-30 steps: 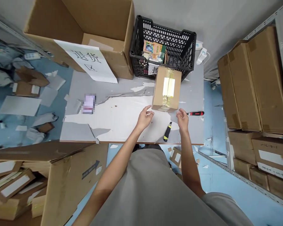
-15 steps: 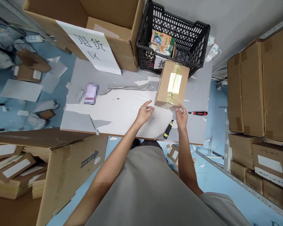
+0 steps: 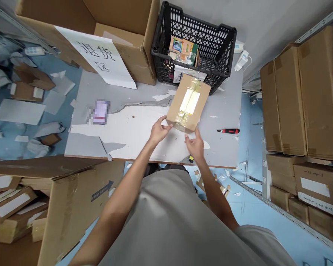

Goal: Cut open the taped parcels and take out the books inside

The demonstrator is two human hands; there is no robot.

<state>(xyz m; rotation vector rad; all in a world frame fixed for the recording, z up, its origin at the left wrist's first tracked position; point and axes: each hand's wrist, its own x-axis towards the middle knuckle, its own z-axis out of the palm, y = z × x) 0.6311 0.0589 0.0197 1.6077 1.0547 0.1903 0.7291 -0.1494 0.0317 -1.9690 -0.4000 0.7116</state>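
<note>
A taped cardboard box (image 3: 201,98) with a white label lies at an angle in front of the black crate. My left hand (image 3: 158,132) holds its near left corner, fingertips against the side and thumb curled near the lower edge. At the near right corner, my right hand (image 3: 194,144) has its fingers against the box. Below that hand, a yellow and black utility knife (image 3: 191,159) is mostly covered. A red and black utility knife (image 3: 229,131) lies to the right on the table.
A black plastic crate (image 3: 216,62) with small packages stands behind the box. Left of it is a large open carton (image 3: 145,62) with a paper sign. A blurred purple item (image 3: 100,111) lies on the table (image 3: 224,111). Stacked cartons (image 3: 291,99) flank the right; an open carton (image 3: 72,207) stands lower left.
The cardboard box has turned and shifted left. Both hands have come against its near corners, the right one moving left over the yellow and black knife. The view has shifted slightly.
</note>
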